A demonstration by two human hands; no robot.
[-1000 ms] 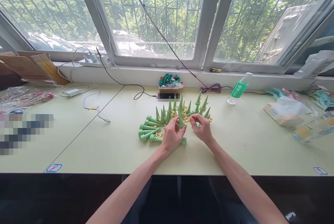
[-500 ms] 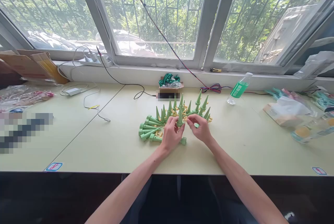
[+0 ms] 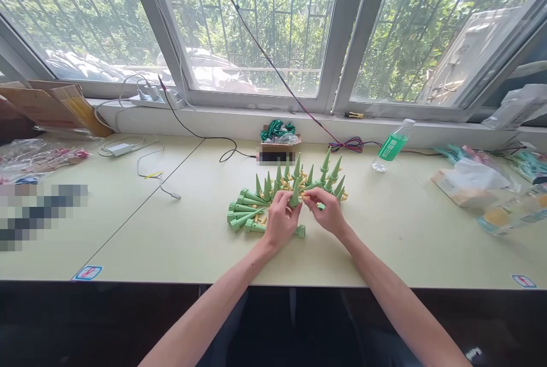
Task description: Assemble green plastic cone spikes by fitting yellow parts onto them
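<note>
My left hand is closed around a green cone-shaped spike, held point up over the table. My right hand pinches a small yellow piece at the spike's right side; the piece is mostly hidden by my fingertips. Just behind both hands stands a cluster of upright green spikes with several small yellow parts scattered among them. Several more green spikes lie on their sides to the left of my left hand.
A small cardboard box with green items sits behind the pile. A green-labelled water bottle lies to the right, with bags and a tissue pack beyond. White cables and cardboard are at left.
My right hand has moved left to meet the spike in my left hand; the gap between the two hands has closed.
</note>
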